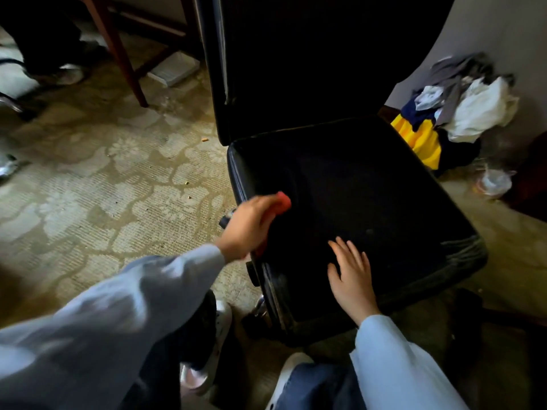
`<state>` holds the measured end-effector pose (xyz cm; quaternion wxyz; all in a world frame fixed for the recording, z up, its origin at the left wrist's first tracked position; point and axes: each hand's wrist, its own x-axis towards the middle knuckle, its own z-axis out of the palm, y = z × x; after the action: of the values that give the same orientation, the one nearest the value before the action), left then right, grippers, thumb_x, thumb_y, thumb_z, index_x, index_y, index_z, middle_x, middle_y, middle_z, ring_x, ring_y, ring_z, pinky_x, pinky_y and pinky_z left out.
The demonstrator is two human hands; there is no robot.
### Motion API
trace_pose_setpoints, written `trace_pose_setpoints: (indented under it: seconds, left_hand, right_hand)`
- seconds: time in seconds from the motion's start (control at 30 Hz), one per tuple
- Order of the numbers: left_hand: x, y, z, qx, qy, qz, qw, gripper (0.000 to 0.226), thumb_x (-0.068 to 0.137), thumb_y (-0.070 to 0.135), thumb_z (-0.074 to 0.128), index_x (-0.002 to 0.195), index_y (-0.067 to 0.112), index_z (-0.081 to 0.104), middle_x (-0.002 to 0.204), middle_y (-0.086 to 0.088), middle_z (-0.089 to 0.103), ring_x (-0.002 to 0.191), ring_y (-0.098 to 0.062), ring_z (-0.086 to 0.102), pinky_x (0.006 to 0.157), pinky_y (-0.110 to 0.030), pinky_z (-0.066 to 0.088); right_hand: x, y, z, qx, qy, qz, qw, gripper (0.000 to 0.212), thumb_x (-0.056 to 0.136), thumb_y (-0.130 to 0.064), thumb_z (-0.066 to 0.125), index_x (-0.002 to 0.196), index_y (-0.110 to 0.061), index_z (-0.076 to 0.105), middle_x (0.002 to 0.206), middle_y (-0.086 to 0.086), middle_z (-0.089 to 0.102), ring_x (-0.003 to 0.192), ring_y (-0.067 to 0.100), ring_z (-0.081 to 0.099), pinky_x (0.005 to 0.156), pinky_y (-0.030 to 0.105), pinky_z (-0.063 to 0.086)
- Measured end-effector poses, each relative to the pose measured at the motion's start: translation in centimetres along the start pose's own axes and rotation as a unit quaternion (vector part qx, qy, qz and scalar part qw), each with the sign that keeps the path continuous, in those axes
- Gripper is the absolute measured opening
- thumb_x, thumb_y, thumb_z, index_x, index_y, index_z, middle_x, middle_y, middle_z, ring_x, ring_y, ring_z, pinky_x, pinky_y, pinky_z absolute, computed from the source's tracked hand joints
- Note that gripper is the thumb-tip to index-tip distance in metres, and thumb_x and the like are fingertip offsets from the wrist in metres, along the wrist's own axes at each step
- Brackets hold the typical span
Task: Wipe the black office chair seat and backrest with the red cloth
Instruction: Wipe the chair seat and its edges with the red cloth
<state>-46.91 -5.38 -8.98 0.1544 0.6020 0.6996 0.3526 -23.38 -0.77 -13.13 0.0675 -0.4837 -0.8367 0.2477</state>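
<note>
1. Counting the task's things gives one red cloth [283, 201] and one black office chair [310, 119], which has one seat [370, 196] and one backrest [296, 63]. The cloth is at the seat's left edge, bunched in the left hand. One red end shows past the fingers and a little more red shows under the palm.
2. The left hand [247, 227] is blurred. Its arm comes from the near left in a pale blue sleeve [142, 291] and reaches forward and to the right. The back of the hand faces up, and the fingers curl down over the cloth, grasping it against the seat's left rim.
3. The right hand [350, 279] lies palm down on the near part of the seat. Its fingers are straight and slightly spread, pointing toward the far left, and it lies released with nothing in it. Its forearm, also in pale blue, enters from the near right.
4. The seat fills the middle of the view, and the backrest rises from its far edge. The seat's near right corner looks scuffed and grey.
5. Two white shoes [222, 324] and blue jeans [319, 386] show at the near edge, just before the chair.
6. A patterned beige carpet [103, 187] lies around the chair. At the far left stand a dark wooden leg [118, 54] and one flat white tray [174, 68]. At the far right, against the wall, lies one heap of clothes [473, 110] in white, grey, navy and yellow.
</note>
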Motion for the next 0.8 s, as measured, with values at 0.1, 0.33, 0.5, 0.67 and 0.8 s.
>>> trace_pose_setpoints:
  seconds: [0.1, 0.33, 0.5, 0.67, 0.8]
  left_hand:
    - [4.9, -1.7, -0.1, 0.046, 0.004, -0.119, 0.992, 0.047, 0.087, 0.006, 0.055, 0.133, 0.007, 0.047, 0.123, -0.022, 0.051, 0.11, -0.038, 0.053, 0.095, -0.034, 0.04]
    - [7.1, -2.0, 6.0, 0.216, -0.071, -0.09, 0.97, 0.043, 0.095, 0.032, 0.045, 0.137, 0.023, 0.043, 0.14, -0.003, 0.044, 0.121, -0.033, 0.041, 0.094, -0.042, 0.037]
    - [3.9, -0.1, 7.4, 0.24, -0.083, -0.034, 0.967, 0.046, 0.1, 0.029, 0.037, 0.145, 0.023, 0.03, 0.151, -0.001, 0.032, 0.141, -0.021, 0.024, 0.113, -0.032, 0.017]
    - [0.1, 1.4, 8.2, 0.193, -0.084, 0.049, 0.976, 0.037, 0.089, 0.023, 0.052, 0.125, 0.014, 0.059, 0.126, -0.01, 0.061, 0.119, -0.03, 0.056, 0.097, -0.038, 0.045]
    - [-3.5, 3.6, 8.2, 0.176, -0.105, 0.128, 0.97, 0.043, 0.082, 0.034, 0.039, 0.106, 0.018, 0.071, 0.102, -0.002, 0.072, 0.095, -0.021, 0.069, 0.075, -0.031, 0.056]
  right_hand:
    - [-1.0, 1.2, -0.2, -0.028, 0.008, 0.056, 0.998, 0.048, 0.099, -0.026, 0.037, 0.146, -0.025, 0.027, 0.156, -0.005, 0.018, 0.145, 0.013, 0.004, 0.117, 0.039, 0.0]
    - [-0.9, 2.2, 0.0, -0.051, -0.065, 0.081, 0.993, 0.051, 0.101, -0.034, 0.025, 0.149, -0.031, 0.009, 0.158, -0.009, 0.001, 0.145, 0.013, -0.008, 0.116, 0.041, -0.006]
    - [-1.0, 1.9, 0.6, -0.015, -0.054, 0.096, 0.994, 0.05, 0.101, -0.031, 0.025, 0.149, -0.03, 0.01, 0.158, -0.009, 0.001, 0.144, 0.011, -0.01, 0.115, 0.039, -0.012]
    - [-1.1, 2.1, 0.5, -0.015, -0.052, 0.09, 0.994, 0.051, 0.1, -0.028, 0.027, 0.149, -0.03, 0.011, 0.158, -0.009, 0.001, 0.144, 0.012, -0.01, 0.114, 0.04, -0.012]
    - [-1.1, 2.2, 0.0, -0.021, -0.063, 0.086, 0.994, 0.051, 0.1, -0.025, 0.028, 0.149, -0.028, 0.011, 0.158, -0.007, -0.001, 0.145, 0.014, -0.011, 0.114, 0.04, -0.012]
